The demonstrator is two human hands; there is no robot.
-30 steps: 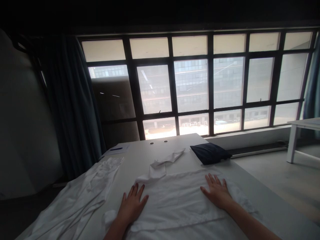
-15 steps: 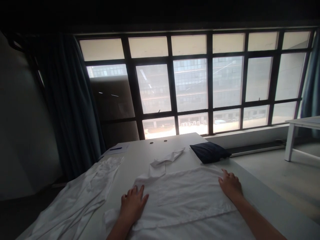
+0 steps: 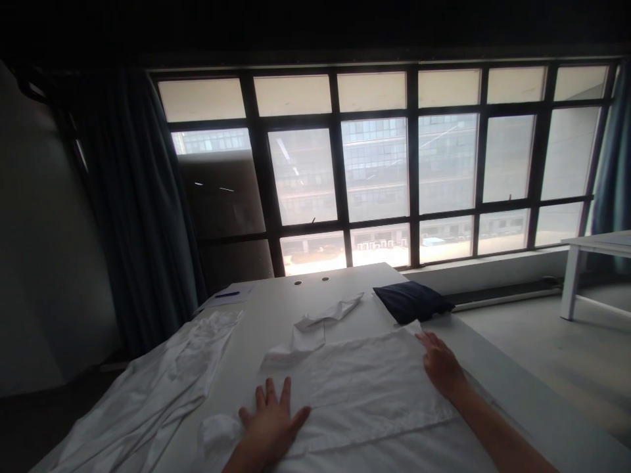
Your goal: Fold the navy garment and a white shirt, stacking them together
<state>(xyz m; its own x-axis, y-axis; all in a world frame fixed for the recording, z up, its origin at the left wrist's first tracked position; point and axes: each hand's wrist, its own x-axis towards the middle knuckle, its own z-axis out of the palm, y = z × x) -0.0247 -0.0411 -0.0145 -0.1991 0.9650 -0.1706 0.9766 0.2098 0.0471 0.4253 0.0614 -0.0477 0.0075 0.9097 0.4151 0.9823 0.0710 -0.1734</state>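
Daylight came through a window wall (image 3: 414,171) with dark frames, and dark blue curtains (image 3: 138,210) hung at about 10 o'clock. Below it ran a long white bench (image 3: 266,309), its far end at 12 o'clock. A folded white garment (image 3: 365,394) lay flat on the bench directly ahead of the person. The left hand (image 3: 271,420) rested palm down on its near left part with the fingers spread, released and gripping nothing. The right hand (image 3: 441,362) lay at the garment's right edge, near its far corner, with the fingers loosely extended and not clenched; no grasp showed. A bunched white fold of cloth (image 3: 219,433) sat just beside the left hand at about 8 o'clock. A crumpled white strip of cloth (image 3: 315,325) touched the garment's far edge at 12 o'clock. A navy cushion (image 3: 411,302) lay at about 1 o'clock, a rumpled white garment (image 3: 162,374) spread at 9 o'clock, and a sheet of paper (image 3: 229,297) with a blue pen (image 3: 227,294) lay at 11 o'clock.
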